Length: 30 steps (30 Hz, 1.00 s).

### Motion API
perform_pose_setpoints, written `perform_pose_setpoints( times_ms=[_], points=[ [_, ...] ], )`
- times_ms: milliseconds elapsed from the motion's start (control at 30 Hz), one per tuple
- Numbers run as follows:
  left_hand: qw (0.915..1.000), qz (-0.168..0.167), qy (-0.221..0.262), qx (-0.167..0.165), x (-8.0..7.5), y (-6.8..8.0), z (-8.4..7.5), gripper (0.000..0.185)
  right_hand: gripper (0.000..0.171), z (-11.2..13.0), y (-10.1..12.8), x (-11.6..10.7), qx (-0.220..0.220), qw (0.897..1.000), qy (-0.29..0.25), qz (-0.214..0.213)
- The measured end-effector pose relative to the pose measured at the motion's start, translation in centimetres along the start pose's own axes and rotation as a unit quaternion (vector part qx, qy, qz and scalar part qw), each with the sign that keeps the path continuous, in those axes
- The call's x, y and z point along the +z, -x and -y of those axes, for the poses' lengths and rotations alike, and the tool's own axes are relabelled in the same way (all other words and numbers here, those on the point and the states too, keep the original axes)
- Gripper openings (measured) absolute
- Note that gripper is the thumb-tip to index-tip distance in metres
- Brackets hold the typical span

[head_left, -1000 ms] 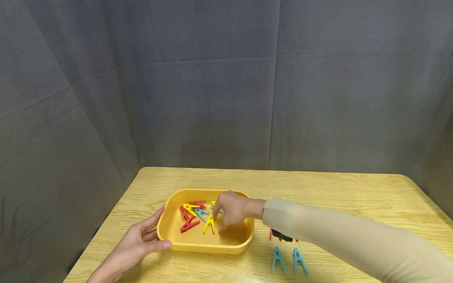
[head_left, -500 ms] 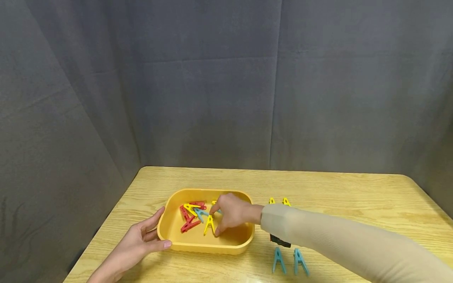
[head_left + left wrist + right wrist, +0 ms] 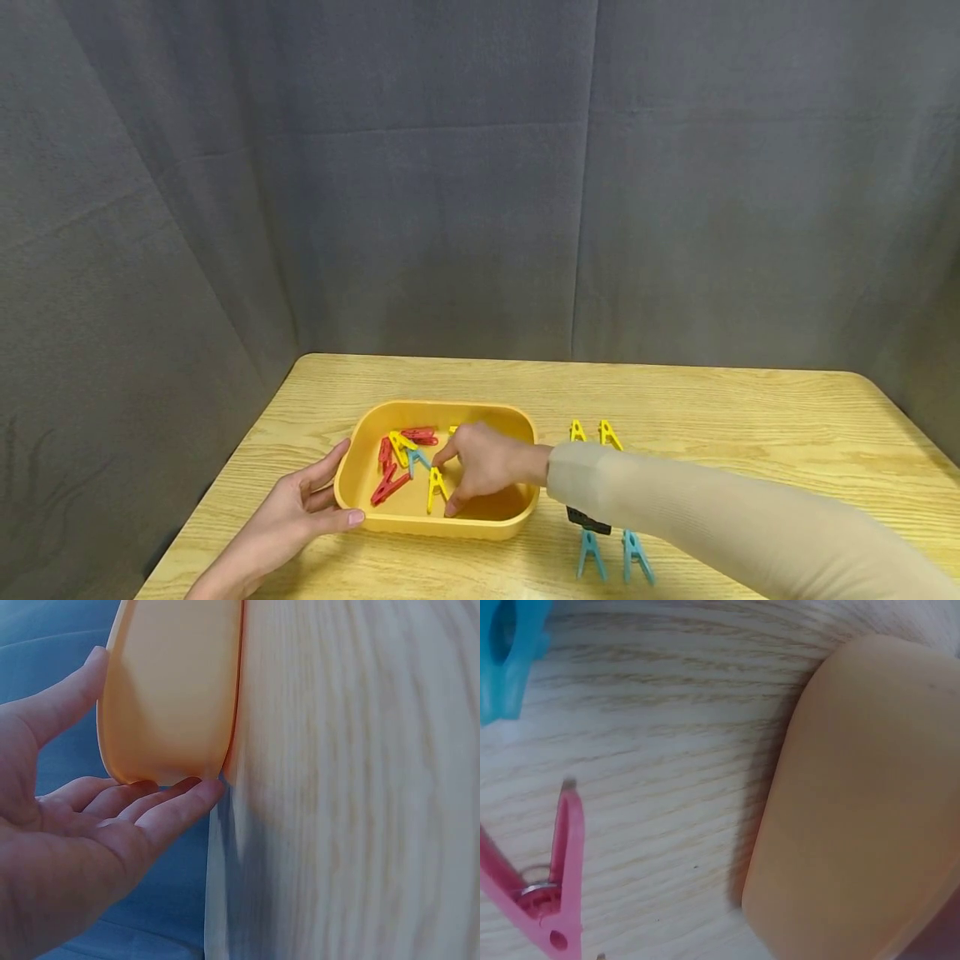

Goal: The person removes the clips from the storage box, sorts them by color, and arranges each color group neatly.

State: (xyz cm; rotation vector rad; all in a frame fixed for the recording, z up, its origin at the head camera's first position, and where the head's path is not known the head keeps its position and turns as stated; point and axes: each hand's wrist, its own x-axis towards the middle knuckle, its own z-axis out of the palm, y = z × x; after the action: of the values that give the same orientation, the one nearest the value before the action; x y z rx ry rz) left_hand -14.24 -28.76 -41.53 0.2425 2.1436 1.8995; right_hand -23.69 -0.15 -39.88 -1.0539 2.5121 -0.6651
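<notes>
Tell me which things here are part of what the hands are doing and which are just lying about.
In hand:
- right hand pinching a yellow peg
- left hand touching the yellow tray
- red, yellow and blue pegs in the tray

Lying about:
- two blue pegs and two yellow pegs on the table
- grey curtain

I see my right hand (image 3: 480,467) inside the yellow tray (image 3: 360,475), with the fingers curled around a yellow clothespin (image 3: 436,488) that stands with its legs down on the tray floor. Near it in the tray lie red clothespins (image 3: 390,483), one more yellow clothespin (image 3: 402,446) and a blue clothespin (image 3: 417,459). My left hand (image 3: 296,517) rests on the wooden table (image 3: 750,433) and touches the left wall of the tray with relaxed fingers. To the right of the tray, two yellow clothespins (image 3: 592,432) lie side by side, and nearer to me two blue clothespins (image 3: 611,557), partly under my sleeve (image 3: 712,517).
</notes>
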Motion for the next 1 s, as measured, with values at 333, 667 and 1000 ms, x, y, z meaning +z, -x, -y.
perform_pose_setpoints(
  times_ms=[333, 667, 1000],
  points=[
    [1.0000, 0.004, 0.003, 0.002, -0.1, 0.0, 0.1, 0.098, 0.063, -1.2, -0.1, -1.4, -0.072, 0.994, 0.005, 0.078],
    [1.0000, 0.002, 0.001, 0.001, -0.1, 0.0, 0.1, 0.097, 0.064, -1.5, -0.2, -1.5, -0.062, 0.994, -0.013, 0.091],
    [1.0000, 0.004, 0.001, 0.006, 0.0, 0.1, 0.0, 0.097, 0.065, -1.3, -0.4, -1.2, -0.056, 0.994, -0.017, 0.089]
  ],
)
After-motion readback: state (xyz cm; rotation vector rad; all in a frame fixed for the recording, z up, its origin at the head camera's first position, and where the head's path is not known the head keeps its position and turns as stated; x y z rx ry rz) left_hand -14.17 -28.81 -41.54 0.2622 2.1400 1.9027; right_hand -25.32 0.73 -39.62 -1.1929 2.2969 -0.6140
